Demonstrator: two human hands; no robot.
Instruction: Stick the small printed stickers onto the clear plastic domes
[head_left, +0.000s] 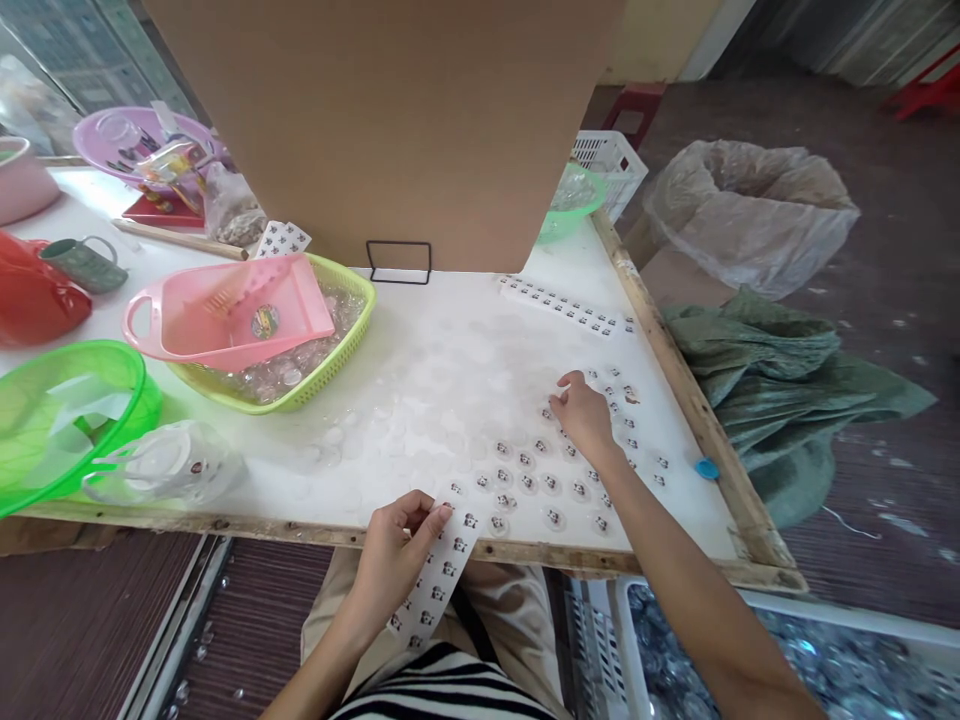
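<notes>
Between the thumb and fingers of my left hand [397, 555] is a strip of panda stickers [448, 569], its upper end over the table's front edge and the rest hanging toward my lap. My right hand [586, 415] is further out over the table at the right, fingers pinched together close to the surface; whatever is in them is hidden. Around and below it lie many small clear round pieces [553, 519], each bearing a panda sticker. More clear discs without prints [420, 425] are spread over the white tabletop [457, 320], hard to see against it.
Another sticker strip [559, 306] lies at the far right. A tall cardboard sheet [405, 130] stands at the back. On the left are a yellow-green basket [352, 345] of clear pieces, a pink basket [225, 315] on top, and a green basket [142, 400]. A wooden rim [675, 390] edges the table.
</notes>
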